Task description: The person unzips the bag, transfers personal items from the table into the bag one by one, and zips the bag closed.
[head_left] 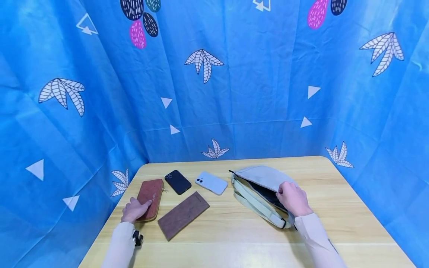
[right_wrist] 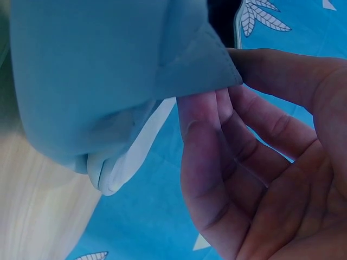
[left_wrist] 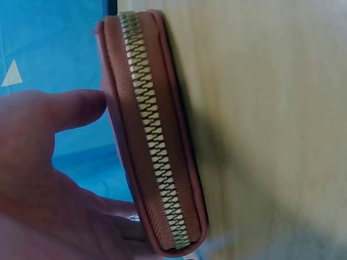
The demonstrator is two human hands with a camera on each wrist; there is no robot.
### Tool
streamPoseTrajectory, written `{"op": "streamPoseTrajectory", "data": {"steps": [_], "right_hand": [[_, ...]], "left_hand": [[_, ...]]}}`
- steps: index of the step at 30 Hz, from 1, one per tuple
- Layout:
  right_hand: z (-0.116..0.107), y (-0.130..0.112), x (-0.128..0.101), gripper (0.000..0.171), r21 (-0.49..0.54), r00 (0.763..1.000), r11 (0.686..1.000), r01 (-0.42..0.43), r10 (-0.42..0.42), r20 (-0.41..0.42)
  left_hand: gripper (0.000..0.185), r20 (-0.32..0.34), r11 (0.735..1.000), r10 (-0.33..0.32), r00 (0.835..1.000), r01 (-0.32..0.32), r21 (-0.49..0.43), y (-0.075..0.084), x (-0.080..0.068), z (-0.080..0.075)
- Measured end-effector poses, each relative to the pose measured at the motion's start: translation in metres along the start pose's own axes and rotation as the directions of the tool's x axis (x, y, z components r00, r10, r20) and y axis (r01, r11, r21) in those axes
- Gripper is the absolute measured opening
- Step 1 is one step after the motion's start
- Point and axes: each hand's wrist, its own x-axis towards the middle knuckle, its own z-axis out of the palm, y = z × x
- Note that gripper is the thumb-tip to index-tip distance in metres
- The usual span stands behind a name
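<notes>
At the left of the table, my left hand (head_left: 133, 210) holds the near left corner of a reddish-brown zip wallet (head_left: 151, 197). Its thumb lies over the wallet's top face and the fingers are along the left side. A gold-toothed zipper (left_wrist: 154, 141) runs along the wallet's edge in the left wrist view. On the right, my right hand (head_left: 293, 197) pinches the fabric edge of a light grey waist bag (head_left: 264, 175) between thumb and fingers. The bag's mouth gapes, showing a dark lining (head_left: 264, 192), and its pale strap (head_left: 258, 208) lies along the near side.
Between the hands lie a flat brown long wallet (head_left: 183, 216), a black phone (head_left: 178, 182) and a white phone (head_left: 211, 182). The wooden table (head_left: 234, 242) meets a patterned blue curtain (head_left: 251, 93) at the back and both sides.
</notes>
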Motion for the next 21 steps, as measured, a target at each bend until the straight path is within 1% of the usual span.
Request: {"op": "streamPoseTrajectory", "data": {"steps": [3, 7, 9, 15, 17, 21], "right_hand": [[0.0007, 0.0001, -0.0004, 0.027, 0.002, 1.0, 1.0, -0.001, 0.001, -0.001], [0.0014, 0.0005, -0.0008, 0.027, 0.002, 1.0, 1.0, -0.003, 0.003, 0.0], [0.0016, 0.0006, -0.001, 0.027, 0.004, 1.0, 1.0, -0.004, 0.004, 0.002], [0.0015, 0.0004, -0.0011, 0.027, 0.008, 1.0, 1.0, -0.005, 0.005, 0.003], [0.0016, 0.0002, -0.0011, 0.027, 0.008, 1.0, 1.0, -0.005, 0.005, 0.003], [0.0022, -0.0001, -0.0012, 0.029, 0.006, 1.0, 1.0, -0.008, 0.008, 0.005]], "left_hand": [[0.095, 0.007, 1.0, 0.015, 1.0, -0.015, 0.019, 0.0014, -0.0011, 0.0018], [0.09, 0.01, 0.998, 0.054, 0.998, -0.054, 0.044, 0.0044, -0.0033, 0.0016], [0.087, 0.006, 0.997, 0.062, 0.998, -0.063, 0.054, 0.0054, -0.0044, 0.0013], [0.078, -0.032, 0.992, 0.097, 0.995, -0.093, 0.09, 0.0067, -0.0037, -0.0003], [0.076, -0.038, 0.99, 0.102, 0.994, -0.097, 0.099, 0.0069, -0.0036, -0.0018], [0.077, -0.035, 0.991, 0.086, 0.996, -0.082, 0.105, 0.0068, -0.0035, -0.0043]]}}
